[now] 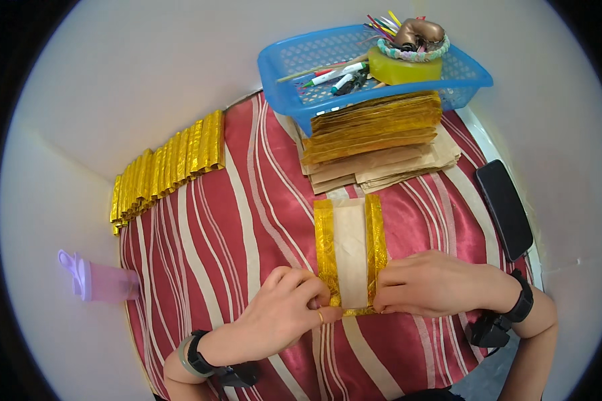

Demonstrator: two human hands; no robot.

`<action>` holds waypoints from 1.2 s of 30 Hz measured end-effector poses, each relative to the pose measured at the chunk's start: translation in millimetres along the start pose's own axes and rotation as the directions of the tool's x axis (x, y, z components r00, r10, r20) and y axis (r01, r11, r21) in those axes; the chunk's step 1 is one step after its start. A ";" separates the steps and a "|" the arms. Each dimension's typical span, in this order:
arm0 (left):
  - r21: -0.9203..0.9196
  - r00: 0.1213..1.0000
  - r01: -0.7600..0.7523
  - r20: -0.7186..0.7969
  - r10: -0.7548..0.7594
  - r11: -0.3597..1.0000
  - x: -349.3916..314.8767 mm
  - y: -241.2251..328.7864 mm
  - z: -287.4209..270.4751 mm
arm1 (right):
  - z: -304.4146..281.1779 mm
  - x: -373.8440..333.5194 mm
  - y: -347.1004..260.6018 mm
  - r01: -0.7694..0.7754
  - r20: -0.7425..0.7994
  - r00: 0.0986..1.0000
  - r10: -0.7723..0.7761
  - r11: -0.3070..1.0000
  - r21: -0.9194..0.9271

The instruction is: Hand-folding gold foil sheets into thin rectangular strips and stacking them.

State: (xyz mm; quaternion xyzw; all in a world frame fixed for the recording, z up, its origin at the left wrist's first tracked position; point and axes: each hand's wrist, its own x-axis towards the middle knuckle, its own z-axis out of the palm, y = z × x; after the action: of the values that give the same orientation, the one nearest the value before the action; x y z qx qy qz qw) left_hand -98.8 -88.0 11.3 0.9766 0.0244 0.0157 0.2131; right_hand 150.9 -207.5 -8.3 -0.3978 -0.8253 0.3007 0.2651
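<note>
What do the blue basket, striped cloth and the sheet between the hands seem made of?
Blue basket: probably moulded plastic, slightly glossy, with an even lattice.
Striped cloth: a satin-like fabric, perhaps synthetic, judging by its soft sheen.
Sheet: likely matt tan paper in the middle; the gold borders are shiny and crinkled, perhaps foil or coated paper.

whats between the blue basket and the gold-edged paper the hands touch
The head view shows gold sheets and brown sheets stacked there, plus a little striped cloth.
</note>
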 end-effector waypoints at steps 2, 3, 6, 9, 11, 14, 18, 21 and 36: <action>-0.014 1.000 0.010 -0.002 -0.010 1.000 -1.7 -1.8 -1.2 | -1.8 1.2 -0.8 0.000 0.016 1.000 0.000 1.000 -0.006; -0.032 1.000 0.013 -0.002 -0.014 0.999 -2.1 -2.3 -1.6 | -2.9 1.0 -1.1 0.047 0.021 0.999 -0.045 0.995 -0.088; 0.019 0.999 -0.002 -0.046 0.003 1.000 -1.9 1.1 -6.9 | -3.1 -1.4 -4.6 0.089 0.025 0.996 -0.086 0.983 -0.162; 0.293 0.997 0.011 -0.072 0.010 0.956 -3.0 8.0 -13.8 | -0.1 -6.8 -13.7 0.036 0.049 0.998 -0.031 0.994 -0.099; 0.335 0.996 0.023 -0.089 0.007 0.942 -4.5 4.5 -10.5 | 2.6 -6.7 -21.0 -0.011 0.087 0.996 0.015 0.999 -0.051; 0.402 0.992 0.052 -0.124 -0.002 0.914 -3.3 3.1 -1.9 | 8.4 0.8 -28.7 -0.007 0.119 0.993 0.006 1.000 0.005; 0.356 0.977 0.168 -0.187 -0.106 0.919 5.2 13.7 8.8 | 17.7 9.5 -32.1 0.031 0.147 0.989 -0.028 0.999 -0.018; 0.310 0.977 0.171 -0.178 -0.119 0.935 7.3 11.7 14.1 | 20.9 7.0 -29.8 0.133 0.022 0.991 -0.134 0.991 0.017; 0.122 0.926 0.267 -0.307 -0.219 0.956 8.3 -4.9 3.3 | -8.4 5.7 -14.5 -0.179 -0.056 0.983 0.173 0.865 -0.468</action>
State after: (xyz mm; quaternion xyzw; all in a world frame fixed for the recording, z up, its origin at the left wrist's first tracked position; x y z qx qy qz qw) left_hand -90.5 -84.5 6.4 0.9670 0.1778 0.1302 0.1277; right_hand 146.3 -207.6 8.8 -0.5255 -0.8323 0.1116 0.1368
